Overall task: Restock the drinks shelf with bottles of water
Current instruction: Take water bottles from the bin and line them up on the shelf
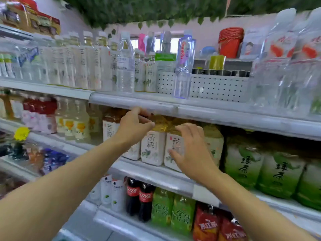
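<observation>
1. On the middle shelf, straight ahead: white-labelled tea bottles stand in a row, labels out, so a shopper reads them from the aisle.
2. My left hand: raised at the bottle tops, just under the upper shelf edge. Fingers are curled, thumb and forefinger close together; whether they pinch a cap I cannot tell, since the hand hides it.
3. My right hand: fingers apart and lightly bent, spread over the face of the next tea bottle, touching or nearly so. I judge it is steadying or squaring the row.
4. Water bottles: one clear bottle and one tall blue-tinted bottle stand on the upper shelf, the latter at the front lip, with a gap beside it. Neither is in my hands.
5. Wrapped packs, far right of the upper shelf, seem to be bottled water stock.
6. Status: I judge this is tidying beside the task; no water is being placed.
</observation>
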`<action>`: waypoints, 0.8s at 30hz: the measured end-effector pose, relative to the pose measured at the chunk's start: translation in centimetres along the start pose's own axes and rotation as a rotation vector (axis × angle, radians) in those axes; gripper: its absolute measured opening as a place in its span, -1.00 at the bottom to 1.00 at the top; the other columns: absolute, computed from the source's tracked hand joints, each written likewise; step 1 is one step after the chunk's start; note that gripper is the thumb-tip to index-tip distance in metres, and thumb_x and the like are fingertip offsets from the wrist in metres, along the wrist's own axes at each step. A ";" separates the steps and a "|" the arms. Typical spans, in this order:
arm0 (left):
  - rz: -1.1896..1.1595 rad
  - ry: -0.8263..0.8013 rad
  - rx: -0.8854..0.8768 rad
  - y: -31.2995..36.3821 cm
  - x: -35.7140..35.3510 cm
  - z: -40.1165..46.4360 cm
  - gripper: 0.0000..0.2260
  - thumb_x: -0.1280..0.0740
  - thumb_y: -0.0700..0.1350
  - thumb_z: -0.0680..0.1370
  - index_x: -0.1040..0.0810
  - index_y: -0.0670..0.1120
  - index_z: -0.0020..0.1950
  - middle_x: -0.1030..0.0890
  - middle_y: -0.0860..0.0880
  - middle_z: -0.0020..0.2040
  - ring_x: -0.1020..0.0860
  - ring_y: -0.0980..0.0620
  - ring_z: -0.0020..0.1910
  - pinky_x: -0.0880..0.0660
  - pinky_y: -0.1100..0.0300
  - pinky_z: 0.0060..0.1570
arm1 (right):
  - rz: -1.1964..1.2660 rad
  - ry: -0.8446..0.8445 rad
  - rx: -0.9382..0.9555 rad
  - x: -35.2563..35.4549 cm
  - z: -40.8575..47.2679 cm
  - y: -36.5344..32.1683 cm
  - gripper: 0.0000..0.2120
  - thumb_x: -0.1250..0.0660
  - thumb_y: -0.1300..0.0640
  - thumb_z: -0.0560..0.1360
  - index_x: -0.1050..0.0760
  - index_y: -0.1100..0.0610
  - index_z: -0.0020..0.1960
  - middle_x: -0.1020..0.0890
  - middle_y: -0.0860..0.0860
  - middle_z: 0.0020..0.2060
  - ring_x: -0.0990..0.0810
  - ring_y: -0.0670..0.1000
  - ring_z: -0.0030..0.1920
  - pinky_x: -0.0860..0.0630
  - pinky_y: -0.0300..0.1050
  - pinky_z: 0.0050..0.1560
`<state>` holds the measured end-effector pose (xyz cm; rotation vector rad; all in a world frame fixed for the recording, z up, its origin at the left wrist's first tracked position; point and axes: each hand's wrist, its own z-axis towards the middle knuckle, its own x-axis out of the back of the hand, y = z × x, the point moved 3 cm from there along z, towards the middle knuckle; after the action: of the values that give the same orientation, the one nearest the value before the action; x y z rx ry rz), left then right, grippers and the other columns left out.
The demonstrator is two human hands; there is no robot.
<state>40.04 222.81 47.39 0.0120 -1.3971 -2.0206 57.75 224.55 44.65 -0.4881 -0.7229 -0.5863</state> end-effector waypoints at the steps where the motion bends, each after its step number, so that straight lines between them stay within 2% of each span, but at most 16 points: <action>1: 0.021 -0.009 0.046 -2.1 1.5 -0.6 -0.78 -0.40 -0.15 0.47 -0.48 -0.04 0.08 -0.62 0.01 -0.10 -0.61 0.00 -0.10 -0.49 0.18 -0.25 | 0.030 -0.041 0.003 -2.0 -0.1 -1.2 -0.44 -0.37 -0.01 0.45 -0.28 0.12 0.36 -0.29 0.01 0.29 -0.18 0.00 0.32 -0.12 -0.18 0.38; 3: 0.068 -0.029 0.143 -6.4 4.6 -1.9 -0.80 -0.40 -0.15 0.48 -0.48 -0.04 0.07 -0.62 0.02 -0.09 -0.60 0.02 -0.09 -0.49 0.20 -0.24 | 0.053 -0.117 0.007 -6.1 -0.4 -3.6 -0.41 -0.34 -0.06 0.47 -0.24 0.11 0.40 -0.25 0.01 0.33 -0.16 0.03 0.36 -0.16 -0.07 0.40; 5: 0.108 -0.049 0.235 -10.7 7.9 -3.4 -0.79 -0.41 -0.14 0.47 -0.49 -0.04 0.08 -0.61 0.01 -0.08 -0.59 -0.01 -0.04 -0.51 0.16 -0.14 | 0.084 -0.186 0.015 -10.0 -0.9 -6.4 -0.41 -0.31 -0.07 0.49 -0.20 0.10 0.42 -0.21 0.01 0.36 -0.13 0.03 0.38 -0.17 -0.09 0.40; 8: 0.183 -0.100 0.357 -16.7 12.6 -6.3 -0.78 -0.40 -0.12 0.48 -0.48 -0.05 0.09 -0.58 -0.02 -0.02 -0.55 0.02 -0.09 -0.44 0.25 -0.29 | 0.177 -0.306 -0.007 -15.7 -1.9 -10.9 -0.44 -0.31 -0.04 0.51 -0.19 0.08 0.42 -0.18 -0.02 0.37 -0.11 0.01 0.38 -0.16 -0.12 0.34; 10: 0.220 -0.129 0.425 -20.6 15.4 -8.4 -0.79 -0.40 -0.13 0.49 -0.47 -0.05 0.08 -0.58 -0.06 -0.01 -0.52 0.04 -0.13 -0.41 0.31 -0.33 | 0.220 -0.364 -0.009 -19.7 -2.8 -13.9 -0.43 -0.36 0.00 0.47 -0.23 0.10 0.39 -0.23 0.04 0.32 -0.18 0.08 0.36 -0.21 -0.09 0.33; 12: 0.232 -0.148 0.505 -24.5 18.1 -10.6 -0.77 -0.40 -0.15 0.49 -0.48 -0.08 0.12 -0.58 -0.08 0.01 -0.51 0.02 -0.10 -0.41 0.31 -0.30 | 0.242 -0.437 -0.019 -23.7 -4.2 -16.9 -0.41 -0.39 0.02 0.44 -0.25 0.16 0.38 -0.26 0.08 0.30 -0.24 0.11 0.33 -0.25 -0.06 0.32; 17: 0.274 -0.187 0.636 -33.3 23.5 -16.5 -0.74 -0.42 -0.16 0.47 -0.50 -0.11 0.13 -0.60 -0.08 -0.04 -0.54 0.01 -0.10 -0.44 0.28 -0.24 | 0.330 -0.604 -0.023 -32.5 -8.4 -23.4 -0.41 -0.38 0.05 0.46 -0.24 0.18 0.39 -0.26 0.09 0.29 -0.25 0.10 0.32 -0.27 -0.08 0.29; 21: 0.300 -0.188 0.735 -39.1 26.6 -21.5 -0.79 -0.41 -0.15 0.47 -0.49 -0.06 0.07 -0.56 -0.01 -0.13 -0.53 0.02 -0.18 -0.39 0.41 -0.41 | 0.381 -0.730 -0.043 -38.3 -12.0 -27.2 -0.45 -0.38 0.02 0.42 -0.32 0.19 0.33 -0.31 0.11 0.24 -0.35 0.13 0.26 -0.36 -0.05 0.23; 24: 0.283 -0.178 0.827 -43.2 28.1 -25.2 -0.81 -0.43 -0.15 0.46 -0.47 -0.03 0.01 -0.56 0.03 -0.17 -0.53 0.04 -0.22 -0.40 0.40 -0.42 | 0.399 -0.847 -0.054 -42.3 -14.7 -29.1 -0.47 -0.40 0.08 0.41 -0.35 0.22 0.30 -0.33 0.13 0.19 -0.44 0.18 0.14 -0.40 -0.01 0.18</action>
<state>5.25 195.82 10.55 -0.0036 -2.1193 -1.1320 20.26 208.05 10.37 -0.9235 -1.3677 0.0063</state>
